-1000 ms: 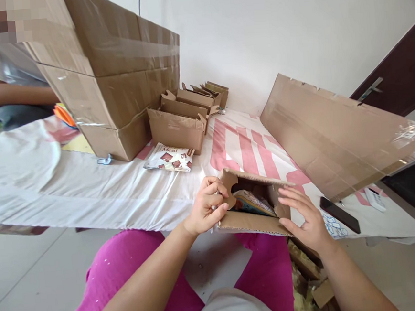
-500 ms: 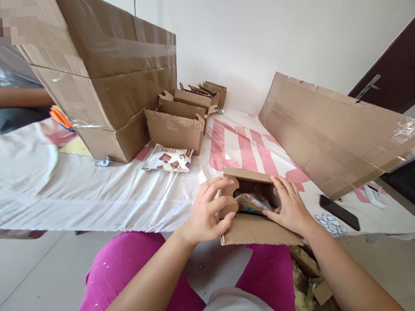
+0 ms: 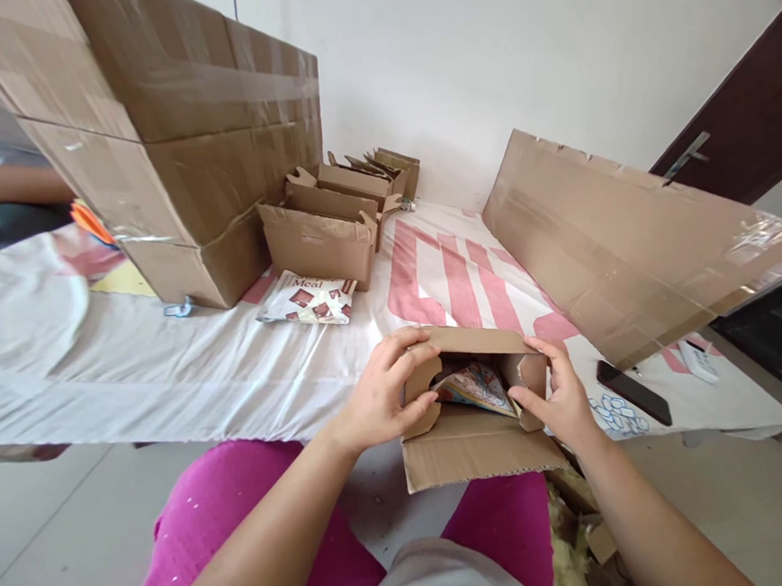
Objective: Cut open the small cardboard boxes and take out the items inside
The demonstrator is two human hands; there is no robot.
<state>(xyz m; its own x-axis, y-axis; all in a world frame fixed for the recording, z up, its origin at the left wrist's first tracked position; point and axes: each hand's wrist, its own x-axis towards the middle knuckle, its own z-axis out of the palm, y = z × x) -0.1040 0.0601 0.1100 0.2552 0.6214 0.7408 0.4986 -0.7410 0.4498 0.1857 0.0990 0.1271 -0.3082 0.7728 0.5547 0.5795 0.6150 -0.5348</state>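
Observation:
A small open cardboard box [image 3: 483, 453] is at the table's front edge, its front flap folded down toward me. Inside lies a packet with a colourful print [image 3: 476, 386], partly hidden by the box walls. My left hand [image 3: 395, 387] grips the box's left side, fingers at the top corner and thumb by the side flap. On the opposite side, my right hand [image 3: 558, 397] clasps the right wall and flap between fingers and thumb.
A white packet marked "Meal" [image 3: 307, 300] lies before a row of open cardboard boxes [image 3: 316, 243]. Tall taped cartons [image 3: 212, 172] stand left, with a person's arm [image 3: 6, 179] beyond. A cardboard panel [image 3: 617, 239], a phone [image 3: 633, 391] and several blue-edged clips [image 3: 617, 415] are right.
The box has tipped toward me, its front flap now hanging lower and the inside showing more. My right hand has shifted from the opening to the right wall. The view has turned slightly.

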